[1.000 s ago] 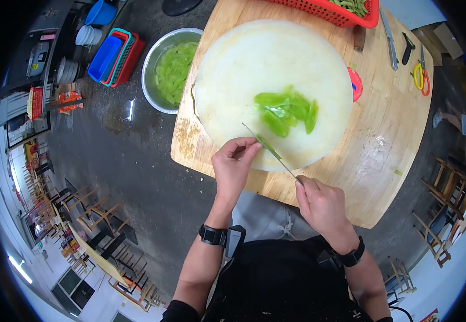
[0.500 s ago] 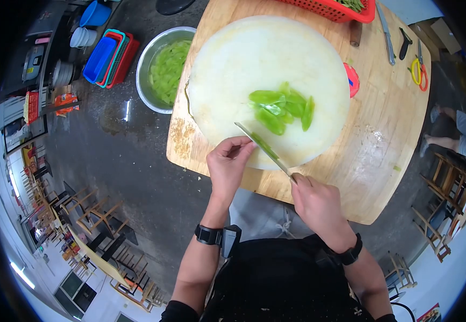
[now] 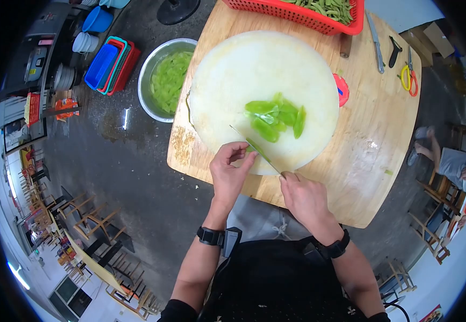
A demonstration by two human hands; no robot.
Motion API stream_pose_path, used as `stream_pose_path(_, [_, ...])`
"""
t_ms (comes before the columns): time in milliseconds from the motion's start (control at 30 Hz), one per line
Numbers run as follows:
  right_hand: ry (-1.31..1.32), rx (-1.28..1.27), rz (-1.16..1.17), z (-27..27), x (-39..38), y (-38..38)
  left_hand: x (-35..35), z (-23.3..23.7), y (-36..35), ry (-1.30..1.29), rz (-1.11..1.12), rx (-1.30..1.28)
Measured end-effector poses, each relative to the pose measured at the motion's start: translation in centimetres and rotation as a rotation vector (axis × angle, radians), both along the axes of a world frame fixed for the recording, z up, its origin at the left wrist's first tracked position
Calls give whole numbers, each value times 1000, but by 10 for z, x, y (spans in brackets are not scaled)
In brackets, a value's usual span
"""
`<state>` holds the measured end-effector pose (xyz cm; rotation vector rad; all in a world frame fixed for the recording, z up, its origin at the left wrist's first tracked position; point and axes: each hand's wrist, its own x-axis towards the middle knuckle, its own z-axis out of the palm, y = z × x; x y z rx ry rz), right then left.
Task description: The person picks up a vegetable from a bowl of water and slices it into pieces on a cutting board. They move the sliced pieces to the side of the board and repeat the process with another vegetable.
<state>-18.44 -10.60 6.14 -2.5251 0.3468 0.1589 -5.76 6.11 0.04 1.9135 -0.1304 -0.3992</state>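
Observation:
My right hand is wrapped round the handle of a knife, whose thin blade slants up and left over the near edge of a round white cutting board. Beside the blade, my left hand pinches a small piece of green vegetable, mostly hidden by the fingers and blade. Another green strip lies along the blade. Just beyond the knife, several flat, pale-green vegetable slices lie loosely piled on the board.
The board rests on a wooden table. Left of it stands a metal basin of green slices. A red basket of green pods, another knife, a peeler and scissors lie toward the back. A seated person is at right.
The view has shifted slightly, so the board and table appear lower and further left. The knife blade has turned more edge-on beside my left fingers. Both hands keep their holds.

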Motion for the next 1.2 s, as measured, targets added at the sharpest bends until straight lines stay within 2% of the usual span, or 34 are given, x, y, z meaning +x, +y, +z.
stream_pose_path(167, [-27,64,-88,5,-13,-9,2,8,-3,63,48,98])
stream_pose_path(267, [-28,174,-196,12,-13,-16,5,2,-5,86,112,13])
stream_pose_path(333, [-11,355,-295,12,-12,-20,7,3,-6,51,118,0])
stream_pose_path(367, [-15,352,-288,11,-11,-21,9,7,-7,19,118,-7])
stream_pose_path(400, [54,585,-422,10,-10,-22,10,13,-7,13,123,-13])
stream_pose_path(433, [124,817,-553,11,-8,-24,12,20,-6,-100,96,92])
stream_pose_path(467, [120,813,-547,14,-6,-28,12,27,-6,-210,69,200])
stream_pose_path(500, [134,964,-563,16,-5,-30,11,31,-8,-210,72,197])
stream_pose_path(533, [148,1116,-576,19,-5,-32,10,35,-12,31,86,-4])
stream_pose_path(600, [168,1194,-588,17,-5,-35,10,36,-24,429,54,-333])
stream_pose_path(633, [198,1278,-611,17,-7,-35,10,36,-27,422,58,-338])
stream_pose_path(700, [238,1309,-642,23,-4,-34,17,47,-36,1024,182,-715])
stream_pose_path(767, [280,1337,-678,28,-8,-35,14,37,-30,1044,217,-784])
stream_pose_path(833, [273,1360,-738,27,-13,-36,11,23,-23,981,114,-780])
stream_pose_path(1067, [142,1226,-706,20,-34,-38,9,31,-26,965,117,-749])
stream_pose_path(1133, [136,1323,-765,23,-32,-37,13,31,-28,1041,192,-752])
stream_pose_path(1200, [130,1339,-766,23,-28,-38,12,29,-32,1034,175,-769])
